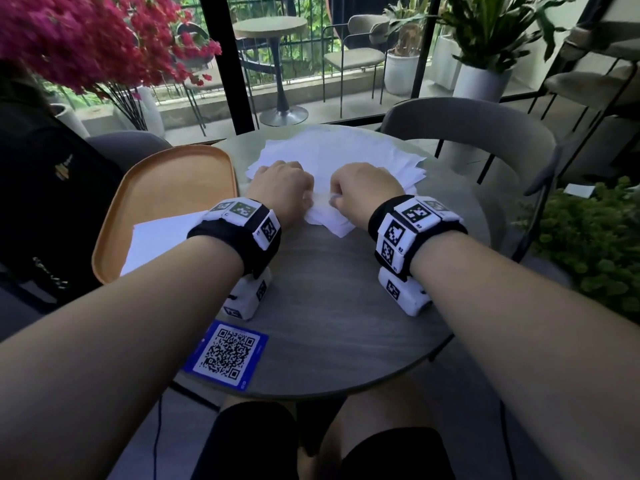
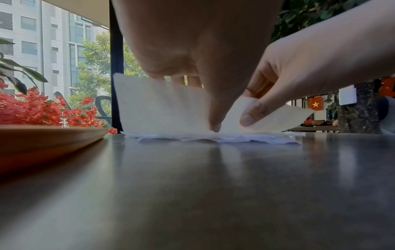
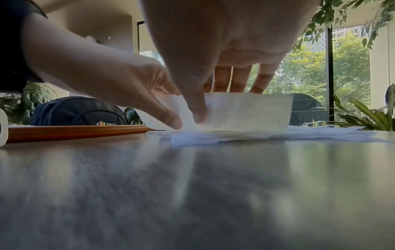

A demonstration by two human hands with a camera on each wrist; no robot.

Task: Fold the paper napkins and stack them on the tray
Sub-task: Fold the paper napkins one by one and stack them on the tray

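Observation:
A loose pile of white paper napkins (image 1: pixel 346 154) lies on the far half of the round grey table (image 1: pixel 332 306). Both hands are at the pile's near edge. My left hand (image 1: pixel 304 199) and right hand (image 1: pixel 337 199) each pinch the top napkin (image 1: pixel 327 216) between thumb and fingers. The wrist views show that napkin's (image 2: pixel 160 108) near edge lifted upright off the pile, left thumb in front and fingers behind it. In the right wrist view the napkin (image 3: pixel 245 111) stands the same way. An orange tray (image 1: pixel 166 188) sits at left with one flat white napkin (image 1: pixel 156 237) on it.
A blue QR-code card (image 1: pixel 227 355) lies at the table's near edge. A grey chair (image 1: pixel 467 126) stands across the table, and a black backpack (image 1: pixel 41 188) is beside the tray. Red flowers (image 1: pixel 86 39) and green plants (image 1: pixel 595 244) flank the table.

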